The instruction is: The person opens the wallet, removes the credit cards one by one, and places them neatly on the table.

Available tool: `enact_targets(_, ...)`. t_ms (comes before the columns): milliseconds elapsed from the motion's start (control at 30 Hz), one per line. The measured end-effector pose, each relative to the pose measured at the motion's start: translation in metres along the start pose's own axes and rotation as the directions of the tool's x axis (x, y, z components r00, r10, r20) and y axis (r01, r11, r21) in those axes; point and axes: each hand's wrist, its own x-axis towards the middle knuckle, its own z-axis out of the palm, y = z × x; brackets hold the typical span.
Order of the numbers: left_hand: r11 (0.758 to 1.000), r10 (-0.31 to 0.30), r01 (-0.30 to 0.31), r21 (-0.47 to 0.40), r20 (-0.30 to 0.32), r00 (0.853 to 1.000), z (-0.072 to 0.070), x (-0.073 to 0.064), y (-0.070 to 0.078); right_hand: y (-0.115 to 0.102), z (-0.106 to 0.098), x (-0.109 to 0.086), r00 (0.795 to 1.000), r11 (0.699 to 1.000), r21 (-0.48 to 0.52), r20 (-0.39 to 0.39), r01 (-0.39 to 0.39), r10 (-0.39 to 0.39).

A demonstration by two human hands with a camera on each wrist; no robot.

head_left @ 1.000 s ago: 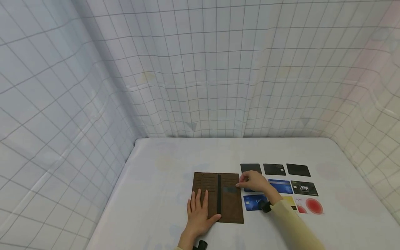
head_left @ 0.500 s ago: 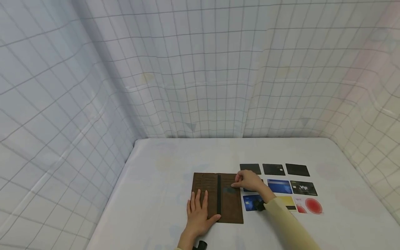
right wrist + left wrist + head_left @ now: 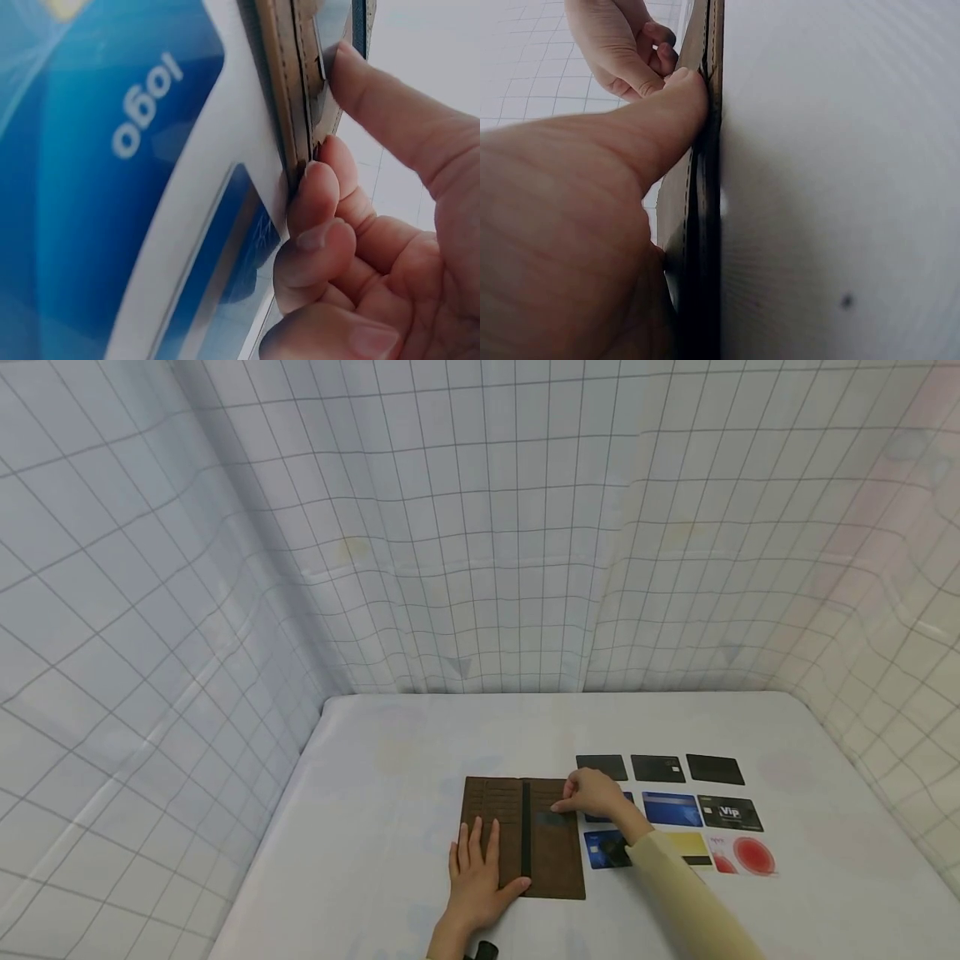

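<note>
A brown long wallet [image 3: 557, 864] lies unfolded on the table, with stacked card slots on both panels and a dark strap [image 3: 526, 835] down its middle. My left hand [image 3: 474, 885] rests flat on the left panel, fingers spread, thumb reaching across to the strap's lower end. At the right panel, my right hand [image 3: 596, 793] has its thumb and curled fingers at the slots, above a dark window [image 3: 552, 819]. In the right wrist view the thumb [image 3: 397, 105] presses the panel's face and the fingertips [image 3: 315, 195] meet the wallet's edge. I cannot tell whether a card is between them.
Cards lie in rows right of the wallet: black ones [image 3: 657, 768] at the back, a blue one [image 3: 671, 808] and a black VIP card [image 3: 729, 812] in the middle, a blue one [image 3: 600, 847], a yellow one [image 3: 686, 843] and a red-and-white one [image 3: 742, 854] in front.
My right hand has shifted left and slightly down, from the wallet's right edge further over the right panel. My left hand and the cards stay where they were.
</note>
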Motion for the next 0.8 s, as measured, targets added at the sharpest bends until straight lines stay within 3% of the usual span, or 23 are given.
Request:
enact_targets(167, 1.0, 0.01, -0.01, -0.028, 0.006, 1.0, -0.0045, -0.0028, 0.0047, -0.0006, 0.0019, 0.0008, 1.0, 1.0, 0.004, 0.001, -0.024, 0.024)
enact_targets(300, 0.998, 0.038, -0.04, -0.046, -0.024, 0.999, -0.0041, -0.0042, 0.004, -0.001, 0.0017, 0.0025, 0.999, 0.999, 0.014, 0.02, -0.037, 0.037)
enact_targets(600, 0.999, -0.03, 0.029, 0.018, 0.052, 0.998, -0.0083, 0.0, 0.007, -0.002, -0.0017, 0.0053, 0.998, 0.998, 0.038, 0.04, -0.051, 0.049)
enact_targets(800, 0.999, -0.037, 0.037, 0.015, 0.06, 0.997, -0.008, 0.0005, 0.0071, 0.0, -0.0026, 0.0059, 0.997, 0.997, 0.039, 0.045, -0.061, 0.059)
